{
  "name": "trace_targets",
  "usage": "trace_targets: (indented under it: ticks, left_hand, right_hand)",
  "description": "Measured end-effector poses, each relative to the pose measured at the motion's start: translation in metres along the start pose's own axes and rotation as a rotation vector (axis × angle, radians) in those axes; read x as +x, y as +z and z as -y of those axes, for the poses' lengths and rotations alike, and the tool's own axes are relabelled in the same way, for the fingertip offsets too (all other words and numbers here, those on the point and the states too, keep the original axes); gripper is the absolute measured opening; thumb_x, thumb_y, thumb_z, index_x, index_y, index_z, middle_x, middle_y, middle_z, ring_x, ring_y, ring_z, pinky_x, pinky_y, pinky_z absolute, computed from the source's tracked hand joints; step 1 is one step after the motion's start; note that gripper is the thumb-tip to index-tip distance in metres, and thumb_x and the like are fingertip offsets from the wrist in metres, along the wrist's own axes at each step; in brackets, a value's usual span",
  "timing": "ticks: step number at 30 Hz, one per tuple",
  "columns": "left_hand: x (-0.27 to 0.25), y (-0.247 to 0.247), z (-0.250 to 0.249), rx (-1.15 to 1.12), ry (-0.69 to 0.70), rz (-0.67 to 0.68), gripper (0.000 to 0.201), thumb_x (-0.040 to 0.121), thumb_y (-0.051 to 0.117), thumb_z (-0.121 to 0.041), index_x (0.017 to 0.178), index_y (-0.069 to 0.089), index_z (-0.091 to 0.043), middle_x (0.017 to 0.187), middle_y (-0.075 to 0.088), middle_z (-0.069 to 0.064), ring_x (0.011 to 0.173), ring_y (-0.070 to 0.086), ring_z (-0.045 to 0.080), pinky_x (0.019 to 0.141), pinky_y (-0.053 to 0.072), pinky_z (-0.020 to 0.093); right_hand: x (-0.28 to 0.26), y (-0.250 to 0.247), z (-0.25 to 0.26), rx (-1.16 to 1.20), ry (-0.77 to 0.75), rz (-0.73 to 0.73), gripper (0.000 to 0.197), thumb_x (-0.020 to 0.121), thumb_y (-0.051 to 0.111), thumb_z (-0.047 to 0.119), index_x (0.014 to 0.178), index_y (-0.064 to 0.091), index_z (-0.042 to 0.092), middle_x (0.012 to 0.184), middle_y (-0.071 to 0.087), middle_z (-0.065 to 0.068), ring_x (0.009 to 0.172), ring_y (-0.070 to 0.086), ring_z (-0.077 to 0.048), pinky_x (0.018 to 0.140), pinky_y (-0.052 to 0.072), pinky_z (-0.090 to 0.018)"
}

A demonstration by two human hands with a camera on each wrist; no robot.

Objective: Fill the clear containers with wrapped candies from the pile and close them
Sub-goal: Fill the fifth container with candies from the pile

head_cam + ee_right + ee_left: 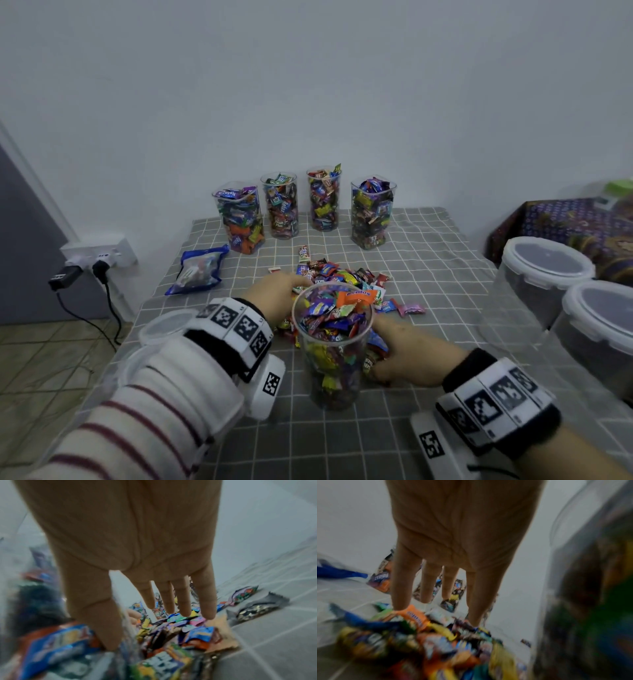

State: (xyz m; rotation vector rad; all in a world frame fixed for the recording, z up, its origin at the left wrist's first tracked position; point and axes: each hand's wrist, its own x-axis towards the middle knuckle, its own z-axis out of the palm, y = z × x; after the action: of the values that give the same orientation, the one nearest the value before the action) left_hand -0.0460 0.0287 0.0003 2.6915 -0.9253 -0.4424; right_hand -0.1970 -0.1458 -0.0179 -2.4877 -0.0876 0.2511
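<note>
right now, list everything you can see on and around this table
near container: one, clear, heaped full, no lid, front centre between the hands
filled containers: four, clear, no lids, row along the back edge
candy pile: one, mixed colours, mid-table behind the near container
blue bag: one, left of the pile
clear lids: two at least, front left edge
lidded tubs: two, white rims, right
tablecloth: grey, white grid
wall plugs: black, left
left hand: fingers straight, tips on the pile
right hand: fingers straight, beside the near container, over candies
</note>
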Motion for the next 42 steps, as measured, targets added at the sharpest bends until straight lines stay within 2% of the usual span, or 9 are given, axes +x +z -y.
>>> trace_targets:
  ticks: [2,7,17,21,24,28,32,38,42]
  left_hand:
    - [0.015,0.02,0.008,0.146,-0.026,0.064,0.03,0.093,0.052,-0.034,0.12,0.062,-0.025,0.118,0.062,0.004,0.106,0.06,0.025,0.09,0.05,0.04]
    - [0.032,0.051,0.024,0.162,-0.149,0.064,0.031,0.094,0.054,-0.019,0.123,0.058,-0.007,0.122,0.061,0.011,0.112,0.059,0.028,0.095,0.049,0.039]
    - [0.019,0.042,0.022,0.199,-0.038,-0.063,0.022,0.095,0.048,-0.026,0.103,0.066,-0.016,0.102,0.068,0.004,0.096,0.064,0.024,0.086,0.053,0.039]
    - [0.011,0.036,0.02,0.185,-0.01,-0.141,0.021,0.094,0.05,-0.03,0.101,0.068,-0.022,0.101,0.068,0.003,0.095,0.063,0.024,0.076,0.048,0.029]
    - [0.003,0.03,0.015,0.085,-0.01,-0.204,0.021,0.094,0.051,-0.028,0.098,0.068,-0.016,0.1,0.068,0.006,0.095,0.061,0.024,0.072,0.041,0.027]
    - [-0.01,0.016,0.006,-0.102,-0.011,-0.316,0.025,0.096,0.049,-0.026,0.105,0.069,-0.013,0.1,0.068,0.006,0.095,0.061,0.024,0.073,0.041,0.028]
    - [-0.022,0.002,-0.001,-0.283,0.009,-0.402,0.026,0.097,0.049,-0.024,0.108,0.069,-0.012,0.093,0.07,0.006,0.087,0.063,0.021,0.074,0.047,0.031]
    - [-0.039,-0.014,-0.014,-0.371,0.067,-0.532,0.023,0.094,0.055,-0.022,0.108,0.071,-0.013,0.082,0.069,0.001,0.075,0.06,0.015,0.074,0.049,0.032]
    - [-0.042,-0.016,-0.019,-0.445,0.083,-0.534,0.021,0.094,0.056,-0.022,0.104,0.072,-0.014,0.083,0.07,0.003,0.079,0.064,0.019,0.079,0.053,0.043]
  right_hand:
    - [0.011,0.0,-0.01,-0.187,0.091,-0.001,0.082,0.08,0.068,0.028,0.147,0.022,0.023,0.15,0.03,0.001,0.134,0.032,-0.015,0.111,0.03,-0.032]
    - [0.03,-0.002,-0.019,-0.49,0.236,0.138,0.084,0.082,0.063,0.045,0.149,0.015,0.026,0.147,0.033,-0.005,0.13,0.039,-0.024,0.104,0.04,-0.038]
    - [0.049,0.005,-0.021,-0.539,0.149,0.088,0.035,0.091,0.052,0.018,0.126,0.053,0.02,0.124,0.059,-0.005,0.113,0.055,-0.024,0.096,0.048,-0.038]
    - [0.047,0.001,-0.023,-0.496,0.145,-0.029,0.023,0.094,0.048,0.017,0.113,0.06,0.016,0.113,0.063,-0.004,0.106,0.057,-0.021,0.094,0.048,-0.035]
    - [0.043,-0.002,-0.024,-0.456,0.158,-0.106,0.019,0.092,0.049,0.015,0.107,0.061,0.015,0.108,0.064,-0.004,0.1,0.058,-0.02,0.089,0.05,-0.034]
    - [0.036,-0.017,-0.018,-0.289,0.156,-0.211,0.014,0.087,0.053,0.011,0.099,0.061,0.011,0.098,0.064,-0.003,0.091,0.06,-0.02,0.082,0.05,-0.034]
    - [0.024,-0.042,-0.001,-0.209,0.085,-0.39,0.006,0.087,0.054,0.007,0.084,0.057,0.011,0.087,0.063,-0.003,0.077,0.054,-0.017,0.065,0.04,-0.027]
    - [0.009,-0.068,0.032,-0.06,-0.106,-0.689,0.01,0.087,0.055,0.006,0.08,0.057,0.013,0.076,0.061,0.002,0.066,0.052,-0.009,0.063,0.044,-0.025]
    - [-0.002,-0.07,0.061,0.063,-0.228,-0.684,0.012,0.086,0.056,0.005,0.078,0.057,0.015,0.068,0.056,0.014,0.062,0.053,-0.002,0.062,0.045,-0.019]
